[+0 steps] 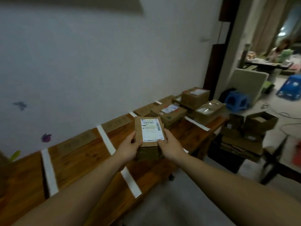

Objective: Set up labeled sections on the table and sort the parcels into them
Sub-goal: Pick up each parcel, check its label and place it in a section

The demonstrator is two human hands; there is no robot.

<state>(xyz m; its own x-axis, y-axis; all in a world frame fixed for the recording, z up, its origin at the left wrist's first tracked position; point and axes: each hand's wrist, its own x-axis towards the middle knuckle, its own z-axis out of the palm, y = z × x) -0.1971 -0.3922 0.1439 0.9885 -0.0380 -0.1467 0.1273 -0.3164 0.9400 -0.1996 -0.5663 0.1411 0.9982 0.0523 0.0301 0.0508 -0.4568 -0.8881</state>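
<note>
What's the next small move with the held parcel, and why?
Likely set the parcel down in the section its shipping label matches. The left hand and right hand grip it above the table, label up; white tape strips mark the sections, and other parcels sit piled at the far end.

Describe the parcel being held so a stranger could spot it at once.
Find the long wooden table along the white wall, split by white tape strips. Over it, the left hand and right hand hold one brown parcel. Unlike the boxes piled at the far end, it is lifted, white label facing up.
</note>
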